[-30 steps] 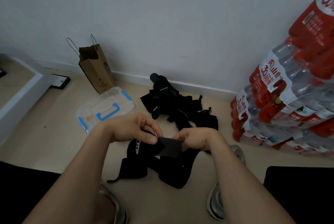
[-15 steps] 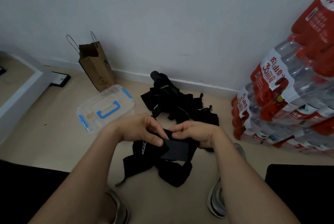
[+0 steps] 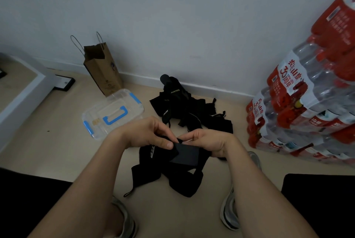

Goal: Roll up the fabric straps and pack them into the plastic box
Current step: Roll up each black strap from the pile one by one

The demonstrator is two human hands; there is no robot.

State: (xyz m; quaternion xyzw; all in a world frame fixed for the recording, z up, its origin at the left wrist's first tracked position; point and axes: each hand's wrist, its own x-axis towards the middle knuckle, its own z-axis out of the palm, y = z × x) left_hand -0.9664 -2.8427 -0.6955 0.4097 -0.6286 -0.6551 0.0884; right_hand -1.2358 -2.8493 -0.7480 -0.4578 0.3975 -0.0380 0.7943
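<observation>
- A white ledge [image 3: 23, 93] runs along the far left edge of the beige floor [image 3: 57, 151].
- A brown paper bag [image 3: 103, 72] stands upright against the wall, its wire-thin handles sticking up.
- The clear plastic box [image 3: 119, 103] sits on the floor just in front of the bag, with its lid on, blue handle on top and blue latches at the ends. No strap is visible inside it.
- The left hand [image 3: 146, 134] is curled around the black strap [image 3: 153, 172], thumb pressed down on the strap's upper edge beside white lettering.
- The strap is held above the floor between the knees. A grey flat end [image 3: 187, 154] lies between the two hands, and its loose length droops onto the floor below.
- A pile of black straps [image 3: 184, 109] lies near the wall, behind the hands and right of the box.
- The right hand [image 3: 209, 141] pinches the strap's grey end, fingers bent over its top edge.
- Stacked packs of bottled water [image 3: 307, 107] with red labels fill the right side.
</observation>
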